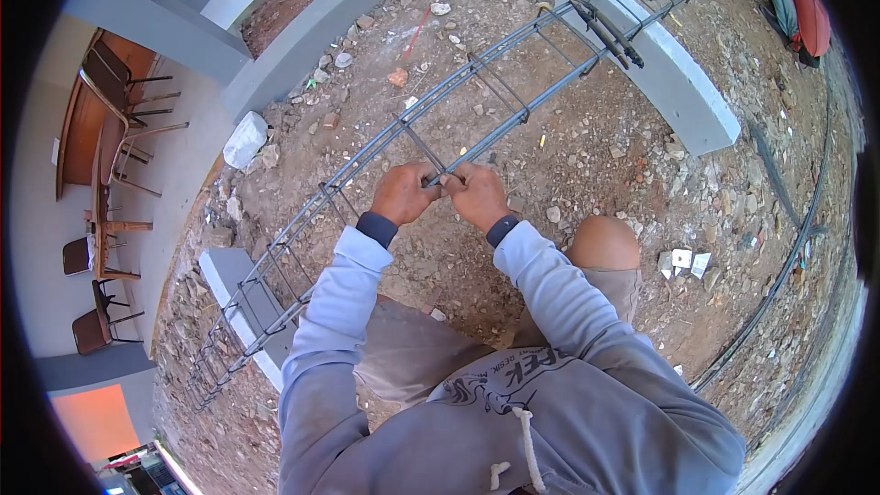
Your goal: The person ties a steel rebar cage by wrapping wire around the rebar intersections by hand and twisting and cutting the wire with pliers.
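Observation:
A long rebar cage [500,133] of thin steel bars and square stirrups runs diagonally from upper right to lower left. My left hand [403,192] is closed at the cage's near bar, beside the corner of a stirrup [424,145]. Close against it, my right hand [477,195] pinches at the same bar, just right of that corner. The fingertips of both hands almost meet there. Any tie wire between them is too small to make out.
Pale blocks [683,96] [229,280] support the cage; a dark bundle [605,29] lies across it above the right block. Stony soil surrounds me. A white rock [246,140] lies left, chairs [108,82] stand beyond, and red cloth [807,9] is far right.

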Demonstrator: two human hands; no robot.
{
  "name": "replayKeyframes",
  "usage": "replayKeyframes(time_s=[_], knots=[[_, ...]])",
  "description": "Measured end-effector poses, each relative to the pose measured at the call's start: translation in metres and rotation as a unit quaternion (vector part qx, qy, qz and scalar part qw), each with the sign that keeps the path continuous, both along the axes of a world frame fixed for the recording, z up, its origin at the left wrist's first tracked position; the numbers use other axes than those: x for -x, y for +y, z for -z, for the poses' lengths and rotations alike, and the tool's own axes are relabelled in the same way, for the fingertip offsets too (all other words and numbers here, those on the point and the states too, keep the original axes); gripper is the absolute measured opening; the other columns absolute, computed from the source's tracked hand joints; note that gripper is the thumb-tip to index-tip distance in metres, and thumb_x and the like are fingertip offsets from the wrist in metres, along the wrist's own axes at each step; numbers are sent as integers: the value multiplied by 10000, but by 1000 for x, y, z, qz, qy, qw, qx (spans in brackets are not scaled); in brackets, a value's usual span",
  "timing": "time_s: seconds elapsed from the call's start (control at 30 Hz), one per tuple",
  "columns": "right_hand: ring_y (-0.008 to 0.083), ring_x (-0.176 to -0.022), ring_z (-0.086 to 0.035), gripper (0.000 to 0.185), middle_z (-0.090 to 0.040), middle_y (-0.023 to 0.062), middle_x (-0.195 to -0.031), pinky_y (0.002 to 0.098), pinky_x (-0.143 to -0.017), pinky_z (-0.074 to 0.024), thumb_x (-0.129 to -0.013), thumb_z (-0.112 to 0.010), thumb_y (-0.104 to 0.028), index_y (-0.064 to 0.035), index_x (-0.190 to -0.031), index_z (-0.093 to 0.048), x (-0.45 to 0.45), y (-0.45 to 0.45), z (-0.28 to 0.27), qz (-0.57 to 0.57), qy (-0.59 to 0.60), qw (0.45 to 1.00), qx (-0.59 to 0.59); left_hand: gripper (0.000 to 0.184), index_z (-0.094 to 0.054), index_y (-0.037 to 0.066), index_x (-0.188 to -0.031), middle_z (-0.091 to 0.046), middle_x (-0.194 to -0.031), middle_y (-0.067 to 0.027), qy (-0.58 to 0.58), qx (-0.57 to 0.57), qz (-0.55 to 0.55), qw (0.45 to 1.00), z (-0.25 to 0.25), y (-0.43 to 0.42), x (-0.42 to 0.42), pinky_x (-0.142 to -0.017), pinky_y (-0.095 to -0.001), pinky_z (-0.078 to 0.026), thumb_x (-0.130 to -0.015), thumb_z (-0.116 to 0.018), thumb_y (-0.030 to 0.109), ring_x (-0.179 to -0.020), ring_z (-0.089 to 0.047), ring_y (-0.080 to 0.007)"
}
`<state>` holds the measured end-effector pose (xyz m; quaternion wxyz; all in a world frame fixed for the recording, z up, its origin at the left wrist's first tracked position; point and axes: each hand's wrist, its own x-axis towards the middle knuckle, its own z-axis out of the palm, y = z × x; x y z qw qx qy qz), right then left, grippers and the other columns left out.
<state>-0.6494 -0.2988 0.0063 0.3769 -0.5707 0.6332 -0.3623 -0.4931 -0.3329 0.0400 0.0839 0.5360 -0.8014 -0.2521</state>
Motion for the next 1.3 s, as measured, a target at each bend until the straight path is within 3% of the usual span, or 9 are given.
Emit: replayKeyframes(time_s=[0.1,0.3,0.4,0.5,0.67,0.77,1.0,1.2,1.3], knots=[[413,-724,-623,215,-633,224,-733,482,-653,-490,-814,-637,-234,-25,-763,-643,-4,1,6,18,-15,1000,17,202,-685,113,-876,-638,-731,-173,-50,73,-49,995,-1,10,14,-653,-463,-481,-755,-699,273,-721,-618,-383],[423,-724,-616,225,-629,225,-736,494,-643,-480,-849,-609,-244,-29,-785,-620,-11,13,6,67,-27,997,33,323,-654,61,-1066,-664,-769,-189,49,-64,-143,986,-3,11,16,-672,-390,-517,-774,-675,199,-736,-659,-320],[425,-726,-613,227,-630,230,-758,493,-642,-475,-863,-599,-251,-30,-817,-621,-14,16,12,75,-35,996,31,327,-581,-66,-1111,-673,-818,-127,308,-177,-182,917,16,7,9,-652,-267,-496,-816,-630,66,-763,-659,-175],[424,-744,-611,229,-627,236,-768,486,-652,-472,-868,-595,-256,-30,-844,-628,-10,12,15,56,-61,997,6,295,-549,-80,-1121,-652,-958,-126,405,-220,-238,855,13,10,11,-718,-268,-518,-845,-593,16,-833,-649,-194],[260,-580,-540,242,-572,142,-637,384,-562,-418,-882,-611,-242,-10,-814,-625,-12,13,18,70,-86,993,31,318,-549,-70,-1129,-662,-938,-148,426,-273,-296,810,3,3,8,-750,-288,-527,-828,-584,25,-850,-655,-204],[384,-688,-600,269,-610,223,-712,445,-626,-450,-863,-614,-268,-3,-816,-635,-11,8,14,62,-126,988,-58,285,-562,-61,-1101,-657,-927,-123,434,-272,-272,815,18,-4,0,-750,-287,-528,-828,-582,18,-835,-645,-192],[329,-599,-573,299,-582,197,-630,418,-582,-437,-858,-631,-256,17,-737,-620,-14,9,19,81,-161,982,-54,244,-572,-62,-1070,-654,-945,-134,467,-289,-284,786,13,-2,2,-724,-290,-543,-843,-596,25,-837,-652,-190],[311,-560,-551,301,-567,188,-607,416,-558,-425,-857,-637,-251,19,-727,-610,-11,7,18,63,-141,987,-49,215,-628,-59,-998,-671,-860,-122,270,-235,-290,888,16,-10,-2,-696,-279,-515,-865,-613,110,-786,-648,-179],[314,-556,-549,301,-560,188,-602,422,-556,-423,-855,-641,-254,18,-730,-605,-13,8,22,69,-139,987,-39,207,-644,-61,-948,-673,-848,-109,317,-316,-260,855,14,-7,-1,-692,-269,-489,-866,-612,127,-756,-640,-177]])
